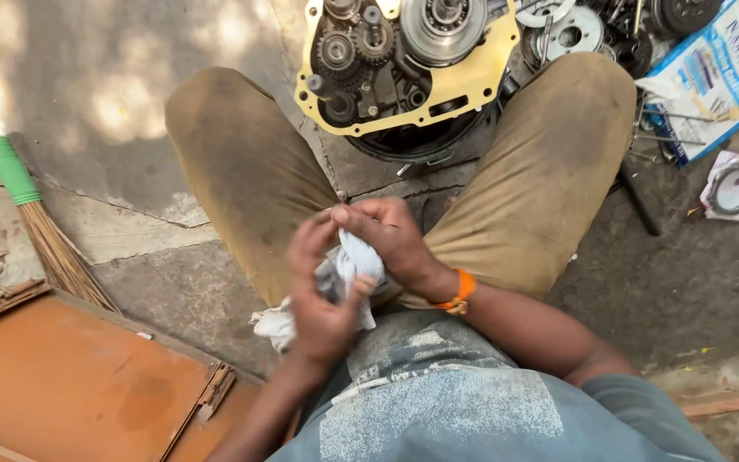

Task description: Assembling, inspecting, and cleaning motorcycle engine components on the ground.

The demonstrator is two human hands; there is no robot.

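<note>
While the person squats over the concrete floor (pixel 113 103), both hands meet in front of the lap around a crumpled white rag (pixel 354 267). The left hand (pixel 322 295) has its palm turned toward the cloth, its fingers (pixel 308 244) curled loosely upward along the rag's left side and its thumb pressed against the rag's lower fold. The right hand (pixel 391 235) comes from above and to the right, its fingers (pixel 354 214) bent and drawn together, closing on the top of the rag so that the fingertips of both hands touch or nearly touch there. A loose tail of the rag hangs down to the left below the left wrist. Whether anything lies wrapped inside the cloth cannot be told. An orange band (pixel 462 291) circles the right wrist.

Between the knees of the tan trousers (pixel 250 162), farther from the person, an opened engine case (pixel 404 64) with a yellow gasket rim, exposed gears and a clutch sits on the floor, well apart from the hands. To its right lie loose metal discs (pixel 570 34), a blue-and-white carton (pixel 724 73) and a small packet holding a ring (pixel 736 186). A broom (pixel 40 214) with a green-wrapped neck lies at left, beside a rust-coloured metal panel (pixel 70 376).
</note>
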